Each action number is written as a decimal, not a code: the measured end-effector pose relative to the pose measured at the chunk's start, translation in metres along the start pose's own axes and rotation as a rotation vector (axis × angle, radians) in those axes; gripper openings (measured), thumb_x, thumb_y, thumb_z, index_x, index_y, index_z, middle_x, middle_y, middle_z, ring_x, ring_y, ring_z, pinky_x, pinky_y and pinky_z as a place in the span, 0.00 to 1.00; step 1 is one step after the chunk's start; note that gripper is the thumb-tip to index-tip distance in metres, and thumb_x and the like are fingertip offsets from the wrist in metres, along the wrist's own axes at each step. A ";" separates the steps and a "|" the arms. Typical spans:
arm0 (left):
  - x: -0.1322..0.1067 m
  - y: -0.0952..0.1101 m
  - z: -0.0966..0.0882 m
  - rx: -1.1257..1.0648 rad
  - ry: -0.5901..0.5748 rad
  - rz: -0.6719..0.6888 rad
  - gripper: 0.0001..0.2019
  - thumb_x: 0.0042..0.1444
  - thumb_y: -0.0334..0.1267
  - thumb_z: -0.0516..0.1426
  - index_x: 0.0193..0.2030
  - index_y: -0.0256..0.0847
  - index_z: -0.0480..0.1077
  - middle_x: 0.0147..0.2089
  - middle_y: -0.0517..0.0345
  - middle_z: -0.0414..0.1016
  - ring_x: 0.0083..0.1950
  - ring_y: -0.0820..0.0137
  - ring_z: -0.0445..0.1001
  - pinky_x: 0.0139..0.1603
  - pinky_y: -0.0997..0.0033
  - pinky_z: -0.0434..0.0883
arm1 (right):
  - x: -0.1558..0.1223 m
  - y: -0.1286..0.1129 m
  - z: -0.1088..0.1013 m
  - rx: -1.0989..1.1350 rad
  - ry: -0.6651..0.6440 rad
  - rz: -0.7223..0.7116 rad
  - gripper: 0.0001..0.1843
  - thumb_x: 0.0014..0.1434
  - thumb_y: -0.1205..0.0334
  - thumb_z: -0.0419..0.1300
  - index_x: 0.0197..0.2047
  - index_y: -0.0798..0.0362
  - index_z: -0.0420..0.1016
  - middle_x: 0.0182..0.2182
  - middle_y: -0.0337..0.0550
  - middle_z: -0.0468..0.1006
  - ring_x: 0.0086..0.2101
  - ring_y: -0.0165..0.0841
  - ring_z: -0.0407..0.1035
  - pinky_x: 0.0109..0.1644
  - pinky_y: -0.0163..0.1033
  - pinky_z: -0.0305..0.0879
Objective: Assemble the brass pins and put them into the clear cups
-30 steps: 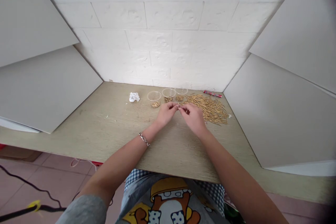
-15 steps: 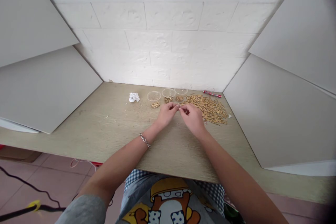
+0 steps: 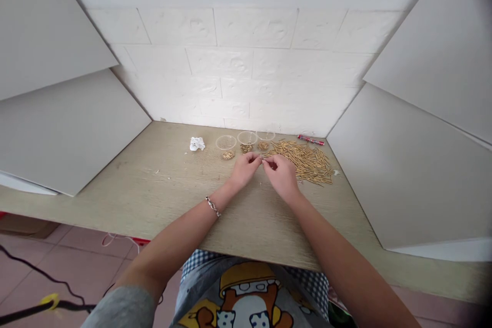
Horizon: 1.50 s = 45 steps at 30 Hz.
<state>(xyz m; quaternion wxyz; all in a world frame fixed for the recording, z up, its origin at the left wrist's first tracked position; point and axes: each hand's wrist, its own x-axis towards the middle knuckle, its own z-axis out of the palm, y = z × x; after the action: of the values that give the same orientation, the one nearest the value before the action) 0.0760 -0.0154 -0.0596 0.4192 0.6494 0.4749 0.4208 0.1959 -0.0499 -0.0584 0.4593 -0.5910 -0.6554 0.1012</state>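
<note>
A pale wood-grain counter sits in a booth, backed by a white brick-pattern wall and flanked by two pairs of grey panels that lean in on either side. Below its front edge lies a pink tiled floor, crossed by a black cable with a yellow clip on it.

A seated person works at the counter, seen from their own viewpoint, with a cartoon-print garment across the lap and a grey sleeve on the left arm. Both forearms reach forward and inward over the counter.

A loose pile of brass pins covers the back right of the counter, the pins lying crisscrossed. Three clear plastic cups stand in a row along the back edge, left of the pile, each with a small heap of pins in its base. A crumpled tissue lies left of the cups, and a red pen lies behind the pile, near the wall.

The left hand, a chain bracelet at its wrist, and the right hand meet just in front of the third cup. Their fingertips are closed in a pinch on what appears to be a single pin, too small to see clearly.
</note>
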 end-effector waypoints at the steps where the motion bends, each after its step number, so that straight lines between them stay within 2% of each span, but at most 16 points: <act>1: 0.000 0.000 0.000 0.000 0.001 0.002 0.09 0.49 0.37 0.52 0.24 0.35 0.68 0.25 0.61 0.68 0.29 0.75 0.64 0.33 0.75 0.61 | 0.000 0.000 0.000 0.014 0.004 0.015 0.08 0.50 0.61 0.54 0.24 0.53 0.70 0.23 0.40 0.71 0.25 0.30 0.62 0.31 0.36 0.58; 7: 0.000 0.000 0.001 -0.019 -0.006 -0.001 0.08 0.49 0.36 0.52 0.24 0.35 0.67 0.24 0.61 0.67 0.29 0.76 0.63 0.32 0.76 0.60 | 0.002 -0.002 -0.001 0.097 -0.011 0.095 0.08 0.49 0.60 0.55 0.23 0.54 0.70 0.22 0.40 0.72 0.24 0.30 0.63 0.29 0.36 0.58; 21: 0.003 -0.007 0.002 -0.331 -0.102 -0.083 0.12 0.46 0.45 0.55 0.25 0.36 0.67 0.23 0.61 0.66 0.26 0.77 0.60 0.30 0.76 0.60 | 0.002 0.003 0.000 -0.003 -0.031 -0.047 0.09 0.52 0.60 0.53 0.26 0.53 0.73 0.25 0.41 0.73 0.26 0.31 0.64 0.33 0.37 0.59; 29: 0.004 -0.008 0.001 -0.258 -0.080 -0.068 0.12 0.47 0.45 0.55 0.26 0.35 0.68 0.25 0.61 0.67 0.27 0.77 0.62 0.30 0.77 0.61 | 0.002 0.004 -0.002 -0.068 -0.036 -0.110 0.09 0.53 0.62 0.53 0.28 0.53 0.73 0.26 0.42 0.74 0.26 0.31 0.65 0.33 0.37 0.59; 36: 0.002 -0.005 0.002 -0.241 -0.065 -0.066 0.12 0.47 0.44 0.55 0.25 0.35 0.68 0.23 0.62 0.66 0.27 0.77 0.62 0.30 0.76 0.61 | 0.002 0.006 -0.002 -0.069 -0.018 -0.092 0.09 0.53 0.62 0.53 0.27 0.53 0.72 0.25 0.41 0.73 0.26 0.31 0.64 0.33 0.37 0.59; 40: -0.001 -0.004 0.005 -0.366 -0.072 -0.113 0.12 0.47 0.44 0.56 0.25 0.36 0.67 0.21 0.63 0.64 0.25 0.78 0.59 0.29 0.76 0.59 | 0.002 0.005 -0.002 -0.047 -0.009 -0.089 0.09 0.53 0.61 0.54 0.26 0.53 0.72 0.25 0.41 0.73 0.25 0.30 0.63 0.32 0.37 0.59; 45: -0.002 -0.005 0.006 -0.494 -0.093 -0.178 0.12 0.45 0.44 0.58 0.25 0.36 0.67 0.24 0.62 0.66 0.25 0.79 0.59 0.29 0.76 0.58 | 0.002 0.003 -0.003 -0.036 -0.015 -0.128 0.08 0.53 0.62 0.54 0.26 0.53 0.72 0.24 0.41 0.72 0.25 0.29 0.63 0.32 0.36 0.59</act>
<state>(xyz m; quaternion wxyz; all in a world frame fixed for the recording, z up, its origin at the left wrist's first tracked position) 0.0794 -0.0173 -0.0666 0.6218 0.5016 0.3932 0.4551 0.2005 -0.0483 -0.0581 0.4493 -0.5550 -0.6971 0.0643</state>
